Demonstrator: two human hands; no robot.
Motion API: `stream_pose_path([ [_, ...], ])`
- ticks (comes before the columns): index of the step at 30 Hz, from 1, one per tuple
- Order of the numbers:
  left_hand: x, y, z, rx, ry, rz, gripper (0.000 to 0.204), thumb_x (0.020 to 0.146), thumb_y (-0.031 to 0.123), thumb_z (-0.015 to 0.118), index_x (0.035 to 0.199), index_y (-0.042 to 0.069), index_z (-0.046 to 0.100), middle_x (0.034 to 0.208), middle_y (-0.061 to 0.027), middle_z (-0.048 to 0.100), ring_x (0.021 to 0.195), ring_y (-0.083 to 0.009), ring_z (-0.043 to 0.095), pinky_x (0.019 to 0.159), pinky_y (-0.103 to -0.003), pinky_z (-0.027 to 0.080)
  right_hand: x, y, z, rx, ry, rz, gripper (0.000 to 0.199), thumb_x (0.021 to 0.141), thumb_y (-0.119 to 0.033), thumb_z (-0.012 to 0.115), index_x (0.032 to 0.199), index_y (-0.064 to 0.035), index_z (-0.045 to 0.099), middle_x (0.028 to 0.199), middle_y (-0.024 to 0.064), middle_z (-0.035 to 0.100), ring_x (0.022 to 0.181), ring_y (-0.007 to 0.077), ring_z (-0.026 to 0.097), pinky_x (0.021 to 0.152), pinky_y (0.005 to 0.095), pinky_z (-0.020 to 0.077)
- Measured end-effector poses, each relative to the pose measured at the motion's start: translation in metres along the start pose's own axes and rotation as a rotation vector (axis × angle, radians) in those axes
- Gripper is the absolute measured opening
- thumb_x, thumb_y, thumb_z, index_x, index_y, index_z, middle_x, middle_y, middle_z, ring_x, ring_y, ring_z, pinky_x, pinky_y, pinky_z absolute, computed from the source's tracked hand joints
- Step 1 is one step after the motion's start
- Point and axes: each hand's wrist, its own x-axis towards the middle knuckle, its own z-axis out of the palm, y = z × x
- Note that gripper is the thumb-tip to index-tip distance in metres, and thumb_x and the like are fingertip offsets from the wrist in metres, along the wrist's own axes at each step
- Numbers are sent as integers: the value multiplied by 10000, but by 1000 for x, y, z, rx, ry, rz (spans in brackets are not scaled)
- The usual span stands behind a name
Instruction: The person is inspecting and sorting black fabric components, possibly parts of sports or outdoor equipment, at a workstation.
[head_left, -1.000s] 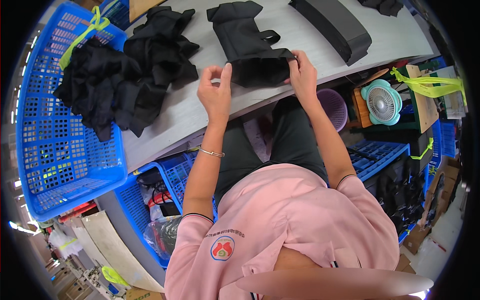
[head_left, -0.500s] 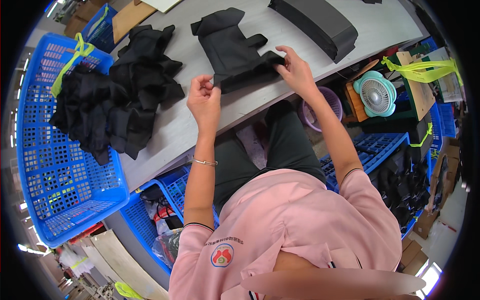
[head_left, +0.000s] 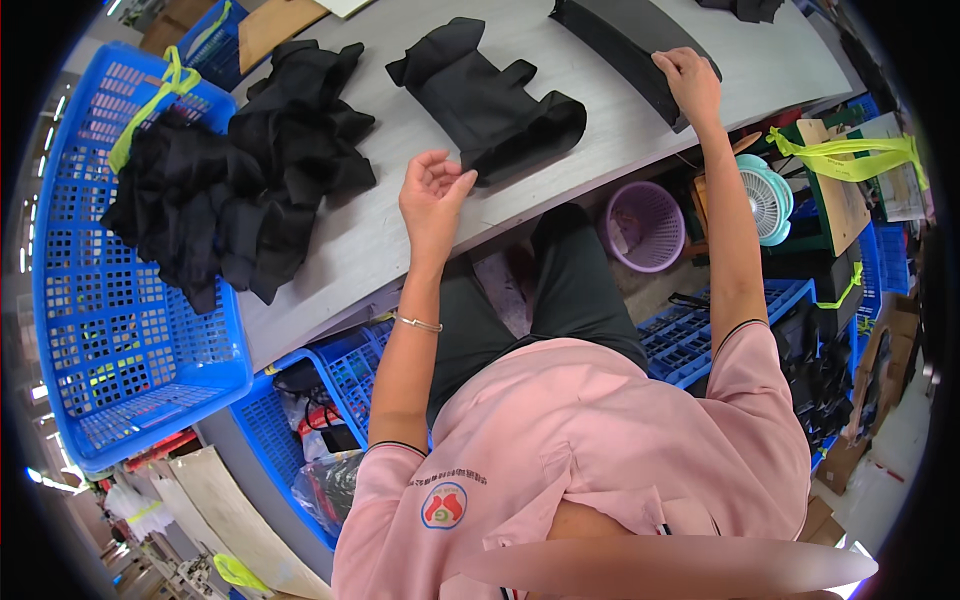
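A black fabric piece [head_left: 480, 105] with a side tab and a turned-up near edge lies on the grey table. My left hand [head_left: 432, 192] is by its near left corner, fingers loosely curled and the thumb apart from them, beside the cloth. Farther right, a stack of long, curved dark strips [head_left: 625, 50] rests on the tabletop. My right hand [head_left: 692, 88] is over its right part, thumb and forefinger pinched at the upper strip; the other fingers are folded and partly hidden.
On the left, a heap of black fabric pieces [head_left: 235, 190] spills from a blue basket [head_left: 150, 400] onto the table [head_left: 350, 240]. A purple bin [head_left: 645, 228] and a turquoise fan [head_left: 765, 200] stand below the table's right side. Another blue basket [head_left: 265, 440] sits below left.
My right hand has let go of the fabric piece and moved right to the stack of strips. My left hand has come off the fabric's corner, and its fingers have loosened.
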Motion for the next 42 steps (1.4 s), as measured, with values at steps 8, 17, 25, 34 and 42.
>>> stream_pose_path([
  [8, -2, 11, 16, 282, 339, 242, 325, 863, 52, 758, 1142, 25, 594, 900, -5, 607, 726, -63, 548, 655, -207, 467, -110, -101, -57, -325, 68, -363, 100, 758, -99, 625, 820, -109, 546, 828, 51, 529, 788, 233, 589, 647, 342, 506],
  [17, -94, -34, 86, -559, -513, -674, 632, 958, 543, 625, 1382, 84, 535, 1350, -90, 559, 1190, -172, 580, 933, -337, 519, -234, -175, -91, 210, -192, -7, 165, 909, -117, 623, 1014, -3, 567, 1253, 181, 639, 988, 344, 656, 797, 427, 565],
  [25, -114, -55, 99, -919, -822, -774, 1151, 667, 828, 621, 1506, 78, 379, 1462, -161, 493, 1345, -310, 499, 1131, -468, 420, -280, -169, -146, 948, -610, 322, 105, 986, -95, 551, 1004, 8, 552, 1282, 158, 657, 926, 202, 646, 796, 325, 515],
  [34, -106, -8, 85, -657, -370, -627, 514, 924, 267, 722, 1326, 0, 544, 1207, -179, 671, 1061, -289, 691, 937, -415, 577, -287, -158, -138, 618, -192, 261, 340, 958, -172, 672, 1224, 13, 571, 1244, 109, 611, 1011, 153, 613, 862, 281, 486],
  [42, -114, 3, 69, -116, -205, -116, 361, 951, 225, 699, 1226, -4, 644, 1322, -178, 612, 1195, -215, 601, 972, -313, 489, -279, -167, -118, 1381, -465, 668, 323, 973, -89, 643, 1264, 47, 609, 1108, 37, 676, 990, 91, 610, 886, 239, 487],
])
